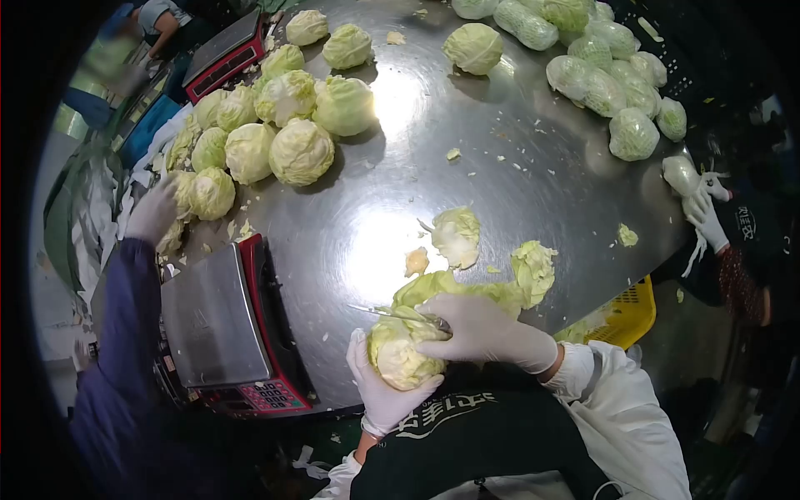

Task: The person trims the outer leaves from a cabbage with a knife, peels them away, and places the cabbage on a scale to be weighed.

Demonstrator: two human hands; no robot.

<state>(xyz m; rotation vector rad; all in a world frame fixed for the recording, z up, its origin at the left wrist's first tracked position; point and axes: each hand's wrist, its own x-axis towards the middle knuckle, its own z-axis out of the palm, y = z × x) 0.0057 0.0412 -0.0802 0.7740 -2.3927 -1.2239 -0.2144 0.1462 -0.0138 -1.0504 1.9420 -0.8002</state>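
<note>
A pale green cabbage rests in my gloved left hand, whose fingers curl round its underside and left. My gloved right hand is closed on a knife, the thin blade pointing left across the top of the cabbage. Part of the knife's handle is hidden in my fingers. Just beyond the cabbage, loose outer leaves lie on the metal table. A larger cut leaf and a small stump piece are a little farther out.
Whole cabbages crowd the table's left side; net-wrapped ones fill the far right. A red-framed scale stands at left, another scale behind. At right is a yellow basket. Co-workers' gloved hands reach in from both sides.
</note>
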